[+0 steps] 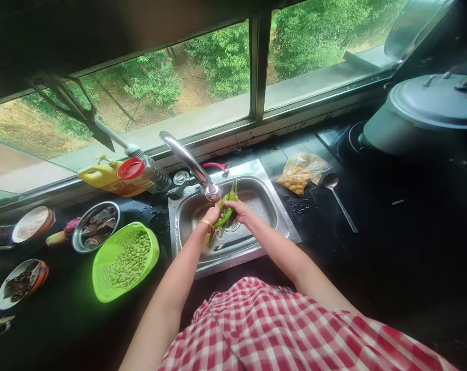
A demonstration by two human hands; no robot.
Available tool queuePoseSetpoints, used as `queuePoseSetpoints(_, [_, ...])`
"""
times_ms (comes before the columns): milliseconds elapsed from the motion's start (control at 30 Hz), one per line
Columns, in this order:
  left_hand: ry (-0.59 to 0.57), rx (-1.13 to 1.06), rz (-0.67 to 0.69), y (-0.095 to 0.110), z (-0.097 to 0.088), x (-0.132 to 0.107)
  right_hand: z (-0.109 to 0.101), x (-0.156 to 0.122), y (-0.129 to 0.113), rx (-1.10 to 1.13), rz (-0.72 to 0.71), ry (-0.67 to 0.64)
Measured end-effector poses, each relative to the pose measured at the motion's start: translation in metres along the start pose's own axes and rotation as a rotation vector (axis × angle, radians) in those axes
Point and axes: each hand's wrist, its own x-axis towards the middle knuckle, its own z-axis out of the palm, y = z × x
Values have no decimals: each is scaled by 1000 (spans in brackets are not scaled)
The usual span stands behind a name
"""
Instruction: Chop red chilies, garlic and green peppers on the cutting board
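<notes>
Over steel sink (pixel 264 202): left hand (pixel 212 213), right hand (pixel 240 211) gripping green chillies (pixel 230 196).

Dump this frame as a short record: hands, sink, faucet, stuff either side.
left hand: gripping green peppers
right hand: on the same peppers
sink: under both hands
faucet: spout close to the hands; water flow unclear
left of sink: green basket holding beans
right of sink: plastic bag with yellow pieces, metal spoon
</notes>
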Motion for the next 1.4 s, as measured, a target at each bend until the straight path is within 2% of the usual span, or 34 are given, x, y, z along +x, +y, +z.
queuePoseSetpoints(100, [-23, -119, 175, -2, 3, 0, 1, 5, -1, 74, -33, 135])
queuePoseSetpoints(167, [-65, -147, 237, -5, 0, -5, -1, 8, -6, 90, -61, 189])
queuePoseSetpoints(333, [-260, -54, 69, -23, -25, -27, -10, 5, -30, 45, -179, 181])
queuePoseSetpoints(433, [-162, 2, 69, -30, -30, -24, -8, 1, -31, 9, -169, 111])
queuePoseSetpoints(567, [-28, 75, 170, -22, -19, 4, 3, -2, -9, 5, -67, 23])
queuePoseSetpoints(633, [8, 64, 231, -13, -12, 18, 8, -2, 2, 55, -32, 22])
queuePoseSetpoints(733, [44, -13, 334, -2, -2, 26, 10, 0, 7, 164, -96, 77])
queuePoseSetpoints(800, [-12, -79, 382, 1, 3, 23, 9, 2, 5, 197, -165, 109])
queuePoseSetpoints(867, [-115, -125, 400, 0, 7, 17, 7, 4, 2, 195, -220, 128])
queuePoseSetpoints(933, [-188, -144, 398, -3, 9, 11, 6, 5, 0, 198, -237, 112])
queuePoseSetpoints(1067, [-304, -146, 243, -10, 8, -1, 4, 6, -7, 182, -256, 77])
queuePoseSetpoints(1133, [-373, -187, 148, -13, 9, -7, 4, 7, -14, 83, -308, 105])
queuePoseSetpoints(1200, [-401, -265, 114, -16, 11, -11, 4, 8, -21, -29, -333, 137])
queuePoseSetpoints(1300, [-316, -342, 135, -16, 15, -10, 1, 8, -21, -112, -336, 193])
queuePoseSetpoints(1400, [-84, -275, 196, -13, 18, -3, -3, 5, -7, -184, -280, 150])
